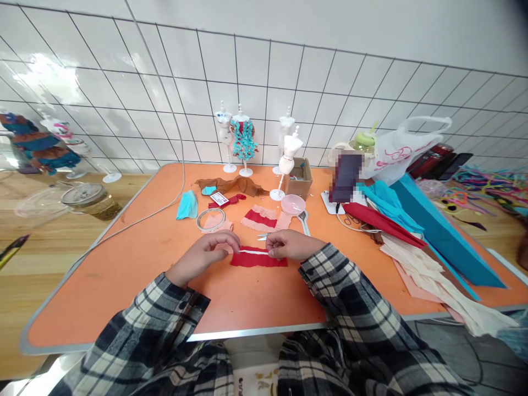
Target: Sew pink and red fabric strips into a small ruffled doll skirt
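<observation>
A narrow white strip (254, 252), perhaps tape, is stretched between my two hands along a piece of red crinkled material (258, 262) on the table. My left hand (208, 253) has its fingers curled at the strip's left end. At the right end, my right hand (290, 245) is closed, thumb and index finger pinching the strip. Just beyond the red piece lie small scissors (263, 237), partly hidden by my right hand. A pink piece with a red band (260, 218) rests farther back. To its left is a roll of tape (210, 211).
White mini dress forms (290, 154) stand at the back, one in turquoise ruffles (244, 140), by a cardboard box (300, 184). A pink round dish (293, 204), phone on a stand (345, 179) and coloured sheets (388, 225) occupy the right. A cable (181, 143) crosses the left.
</observation>
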Tool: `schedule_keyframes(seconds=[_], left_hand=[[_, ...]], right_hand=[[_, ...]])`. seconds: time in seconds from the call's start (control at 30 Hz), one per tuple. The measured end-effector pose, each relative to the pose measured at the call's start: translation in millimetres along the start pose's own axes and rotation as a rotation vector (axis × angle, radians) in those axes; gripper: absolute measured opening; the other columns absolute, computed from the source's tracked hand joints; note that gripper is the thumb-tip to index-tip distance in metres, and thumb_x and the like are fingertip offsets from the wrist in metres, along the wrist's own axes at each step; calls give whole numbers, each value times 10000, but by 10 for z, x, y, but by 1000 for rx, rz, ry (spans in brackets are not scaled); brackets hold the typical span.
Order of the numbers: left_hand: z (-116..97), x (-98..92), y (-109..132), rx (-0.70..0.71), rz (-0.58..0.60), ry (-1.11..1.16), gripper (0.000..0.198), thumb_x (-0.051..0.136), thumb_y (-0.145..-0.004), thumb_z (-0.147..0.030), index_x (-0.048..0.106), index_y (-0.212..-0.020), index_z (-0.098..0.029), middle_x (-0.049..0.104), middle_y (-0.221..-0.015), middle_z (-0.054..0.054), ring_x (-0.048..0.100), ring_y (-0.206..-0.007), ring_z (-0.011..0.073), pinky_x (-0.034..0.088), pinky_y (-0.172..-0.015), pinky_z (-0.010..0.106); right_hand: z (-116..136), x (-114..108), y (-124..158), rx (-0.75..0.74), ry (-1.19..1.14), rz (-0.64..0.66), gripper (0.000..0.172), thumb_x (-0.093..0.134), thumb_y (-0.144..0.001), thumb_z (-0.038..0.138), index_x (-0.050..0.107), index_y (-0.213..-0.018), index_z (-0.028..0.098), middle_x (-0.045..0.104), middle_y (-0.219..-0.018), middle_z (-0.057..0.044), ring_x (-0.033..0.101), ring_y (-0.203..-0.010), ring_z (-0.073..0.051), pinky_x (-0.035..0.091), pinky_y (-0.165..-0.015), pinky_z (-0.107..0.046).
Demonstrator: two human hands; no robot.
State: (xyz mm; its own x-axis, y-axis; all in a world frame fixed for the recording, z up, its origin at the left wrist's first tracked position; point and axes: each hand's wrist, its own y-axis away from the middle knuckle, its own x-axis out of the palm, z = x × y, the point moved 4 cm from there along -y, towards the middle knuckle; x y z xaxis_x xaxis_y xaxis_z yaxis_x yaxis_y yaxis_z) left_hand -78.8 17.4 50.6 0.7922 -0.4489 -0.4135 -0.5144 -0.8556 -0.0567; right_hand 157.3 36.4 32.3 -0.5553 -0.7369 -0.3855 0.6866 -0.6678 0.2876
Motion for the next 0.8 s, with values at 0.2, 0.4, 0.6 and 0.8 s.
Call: schedule_keyframes(seconds=[0.2, 0.4, 0.6, 0.8], left_hand=[[308, -166, 120, -80, -332, -406, 325, 557, -886, -491, 717, -836, -213, 762, -945, 87, 680, -961, 283, 505, -920, 426], [386, 207, 115, -169, -323, -602, 206, 701, -818, -419, 737, -730, -236, 760, -896, 76, 628, -971, 326, 392, -911, 506], [375, 165, 153, -199, -367, -672, 138, 578, -850, -238, 712, -878, -223, 758, -955, 68, 641, -975, 304, 376, -862, 474], [381, 88, 167, -212, -396, -689, 235, 546, -917, -343, 735, -1010, -239, 755, -1021, 73, 636, -1021, 310, 378, -878, 469]], right_hand=[[-63, 26, -198, -70, 11, -51, 96, 593, -788, 223, 508, -756, 192, 470, -743, 27, 430, -745, -146, 355, -711, -274], [-128, 85, -306, -87, 15, 15, 98, 576, -829, 256, 514, -791, 192, 460, -731, 32, 416, -720, -145, 350, -701, -275], [-221, 96, -370, -7, 110, -23, 80, 581, -852, 248, 557, -814, 182, 521, -755, 16, 458, -762, -164, 346, -721, -290], [-210, 102, -356, 18, 154, -8, 81, 571, -887, 248, 576, -842, 180, 563, -791, 11, 495, -791, -168, 371, -752, -290]])
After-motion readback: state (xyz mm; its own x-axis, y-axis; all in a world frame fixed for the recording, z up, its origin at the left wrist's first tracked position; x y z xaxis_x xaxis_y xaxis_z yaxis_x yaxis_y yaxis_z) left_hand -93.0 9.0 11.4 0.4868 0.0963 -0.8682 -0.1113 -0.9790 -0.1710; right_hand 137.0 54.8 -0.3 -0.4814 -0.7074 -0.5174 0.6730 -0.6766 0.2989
